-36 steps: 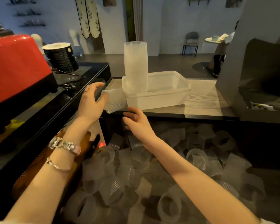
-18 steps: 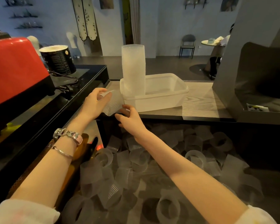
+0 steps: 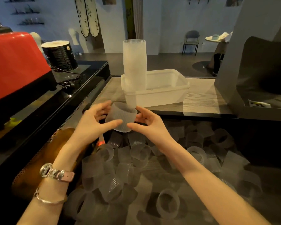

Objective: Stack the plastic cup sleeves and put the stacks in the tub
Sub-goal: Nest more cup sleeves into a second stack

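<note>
A ribbed translucent cup sleeve (image 3: 122, 116) is upright between both hands, just in front of the counter edge. My left hand (image 3: 94, 121) grips its left side, thumb across the front. My right hand (image 3: 147, 122) grips its right side the same way. A tall stack of sleeves (image 3: 134, 62) stands upright in the left end of the white plastic tub (image 3: 169, 93) on the wooden counter. Several loose sleeves (image 3: 136, 161) lie in a heap on the dark lower surface under my arms.
A red machine (image 3: 15, 62) and a black tin (image 3: 60, 56) stand on the black counter at left. A grey box-like unit (image 3: 258, 70) fills the right. Bare wooden counter (image 3: 201, 98) lies right of the tub. A chair and a small table stand far back.
The sleeve moved from beside the tub's left corner toward me and turned upright. My right hand came up from below and now grips it together with the left.
</note>
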`<state>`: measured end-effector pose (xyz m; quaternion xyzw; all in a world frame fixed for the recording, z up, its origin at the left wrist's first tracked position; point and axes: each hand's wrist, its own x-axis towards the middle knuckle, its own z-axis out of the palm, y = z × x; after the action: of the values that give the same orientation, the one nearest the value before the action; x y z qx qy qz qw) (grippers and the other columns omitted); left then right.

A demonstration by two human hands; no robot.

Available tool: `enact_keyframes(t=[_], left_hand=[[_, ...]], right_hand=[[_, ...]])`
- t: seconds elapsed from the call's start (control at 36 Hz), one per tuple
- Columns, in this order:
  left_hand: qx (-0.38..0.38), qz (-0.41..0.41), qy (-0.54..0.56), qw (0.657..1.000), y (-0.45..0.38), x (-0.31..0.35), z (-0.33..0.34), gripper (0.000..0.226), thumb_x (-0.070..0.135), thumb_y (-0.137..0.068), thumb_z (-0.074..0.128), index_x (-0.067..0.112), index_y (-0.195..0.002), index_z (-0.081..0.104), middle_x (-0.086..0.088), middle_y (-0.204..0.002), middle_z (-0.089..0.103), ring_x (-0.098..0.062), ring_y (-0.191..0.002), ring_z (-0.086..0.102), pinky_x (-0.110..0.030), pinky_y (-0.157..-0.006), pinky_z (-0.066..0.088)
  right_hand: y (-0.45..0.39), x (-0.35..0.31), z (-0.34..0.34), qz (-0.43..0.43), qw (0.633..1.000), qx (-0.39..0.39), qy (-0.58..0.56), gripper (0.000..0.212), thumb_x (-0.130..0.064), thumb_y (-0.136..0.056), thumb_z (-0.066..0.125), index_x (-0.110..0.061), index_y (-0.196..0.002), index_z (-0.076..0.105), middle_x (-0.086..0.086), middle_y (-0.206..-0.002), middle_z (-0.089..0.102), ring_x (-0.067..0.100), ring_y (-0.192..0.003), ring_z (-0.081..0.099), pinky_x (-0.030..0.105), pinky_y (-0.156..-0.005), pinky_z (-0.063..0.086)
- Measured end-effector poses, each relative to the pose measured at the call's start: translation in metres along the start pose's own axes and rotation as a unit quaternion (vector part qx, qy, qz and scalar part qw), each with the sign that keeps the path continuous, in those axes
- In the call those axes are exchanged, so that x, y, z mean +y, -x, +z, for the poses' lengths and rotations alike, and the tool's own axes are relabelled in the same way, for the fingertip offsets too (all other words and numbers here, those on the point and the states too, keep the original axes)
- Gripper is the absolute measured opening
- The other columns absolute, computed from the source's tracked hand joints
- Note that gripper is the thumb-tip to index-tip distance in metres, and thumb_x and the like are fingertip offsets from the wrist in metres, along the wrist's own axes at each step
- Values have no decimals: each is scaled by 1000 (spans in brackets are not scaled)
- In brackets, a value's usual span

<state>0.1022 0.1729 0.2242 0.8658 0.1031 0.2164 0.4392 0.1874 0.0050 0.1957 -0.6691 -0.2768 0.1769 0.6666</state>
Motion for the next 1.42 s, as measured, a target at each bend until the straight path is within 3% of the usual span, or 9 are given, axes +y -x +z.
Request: enact_keyframes(t=[0.14,0.25,0.44,0.64,0.83,0.92,1.06,1.19,1.42], left_hand=[[-85,44,-8,995,23,7,28,65,35,-63,79,41,-119,46,23,-114,50,11,-105,49,-2,-79,41],[-117,36,15,992,41,-1,62,64,30,-62,83,47,-109,43,27,-114,50,15,-107,47,-1,-83,39],[-186,-14,83,979,80,-20,120,79,22,-61,86,40,-122,40,24,-125,47,14,-116,45,-6,-95,37],[-222,-50,100,969,118,-44,156,78,19,-61,86,34,-124,43,23,-123,50,18,-112,46,-3,-90,35],[-212,-121,82,966,147,-71,198,78,12,-57,86,18,-123,44,11,-117,52,-8,-115,53,-1,-89,32],[-201,-119,50,971,159,-80,206,77,20,-64,83,35,-124,38,26,-117,45,4,-114,45,3,-86,29],[-208,-142,59,966,171,-95,214,75,23,-63,84,38,-123,40,23,-120,50,1,-117,47,-9,-97,35],[-204,-160,64,964,174,-103,219,76,23,-63,84,24,-130,46,9,-126,56,-6,-119,51,-32,-102,41],[-208,-165,68,962,176,-107,223,78,25,-65,82,26,-133,43,12,-129,54,-4,-122,48,-34,-104,40]], right_hand=[[29,13,-28,-20,998,4,59,64,-15,-69,81,-23,-126,53,11,-106,66,12,-100,64,23,-89,52],[57,31,-54,3,997,-8,80,60,-14,-66,83,-31,-116,55,1,-112,61,9,-101,62,23,-82,54],[105,70,-76,35,991,11,128,62,-15,-62,85,-33,-111,51,-13,-110,60,1,-100,60,15,-77,50],[145,114,-80,97,985,23,138,69,-16,-58,87,-32,-114,51,-13,-110,62,0,-104,59,20,-86,50],[167,159,-75,150,971,31,183,73,-9,-60,82,-43,-113,45,-12,-113,58,2,-104,56,17,-89,45],[173,177,-71,149,968,44,197,73,-4,-61,79,-40,-115,45,-11,-116,56,-1,-107,51,8,-88,39],[176,199,-66,170,969,45,176,70,-7,-56,84,-33,-112,50,-3,-117,60,12,-113,56,30,-101,43],[178,211,-64,187,969,50,151,69,-17,-51,89,-30,-107,52,-8,-110,64,-1,-102,61,19,-90,47],[178,212,-64,184,971,51,143,69,-11,-54,89,-33,-106,50,-12,-107,62,-9,-100,59,12,-87,46]])
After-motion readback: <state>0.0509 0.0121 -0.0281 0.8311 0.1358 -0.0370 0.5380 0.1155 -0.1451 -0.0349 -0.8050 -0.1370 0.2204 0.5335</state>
